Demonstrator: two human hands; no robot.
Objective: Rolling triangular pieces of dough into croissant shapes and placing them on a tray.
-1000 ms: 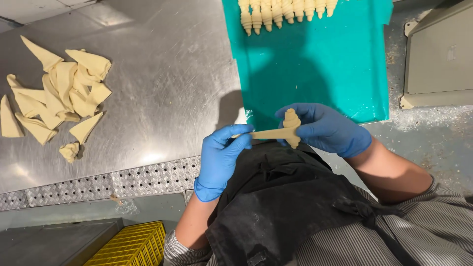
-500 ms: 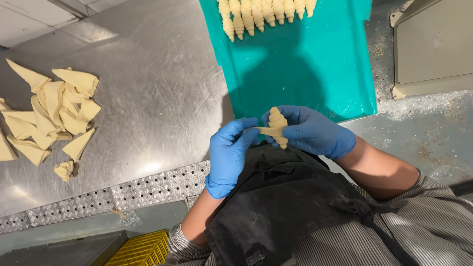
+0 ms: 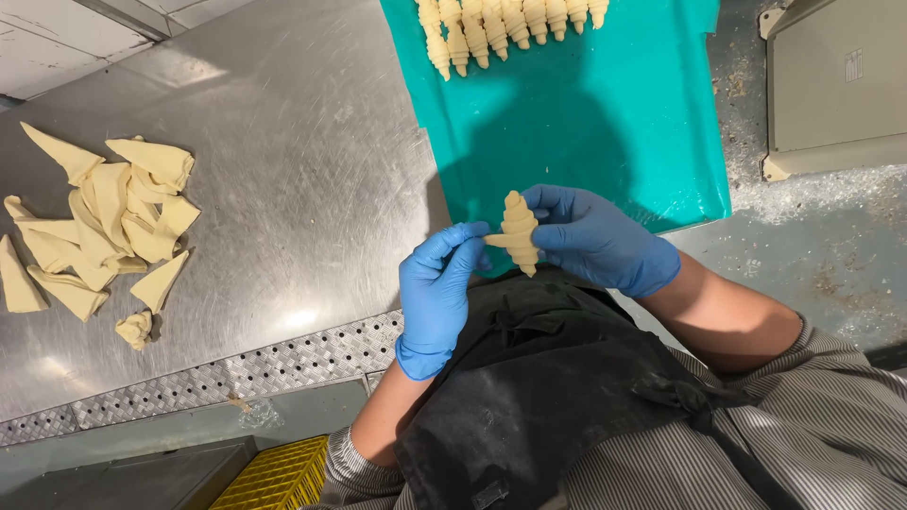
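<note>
Both my hands wear blue gloves and hold one rolled croissant of raw dough (image 3: pixel 519 233) just above the near edge of a teal sheet (image 3: pixel 605 123). My left hand (image 3: pixel 439 288) pinches the loose tail of dough at the roll's left side. My right hand (image 3: pixel 590 236) cups the roll from the right. A row of several finished rolled croissants (image 3: pixel 510 24) lies along the far end of the teal sheet. A heap of flat dough triangles (image 3: pixel 104 222) rests on the steel table (image 3: pixel 293 189) to the left, well away from both hands.
A perforated metal strip (image 3: pixel 236 368) runs along the table's near edge. A yellow crate (image 3: pixel 279 477) sits below it. A grey tray or lid (image 3: pixel 836 85) lies at the right on a flour-dusted surface. My dark apron fills the lower middle.
The dough piece in my hands has gone from a partly rolled strip to a tight upright croissant roll. The view has shifted slightly, with the table objects lower and nearer.
</note>
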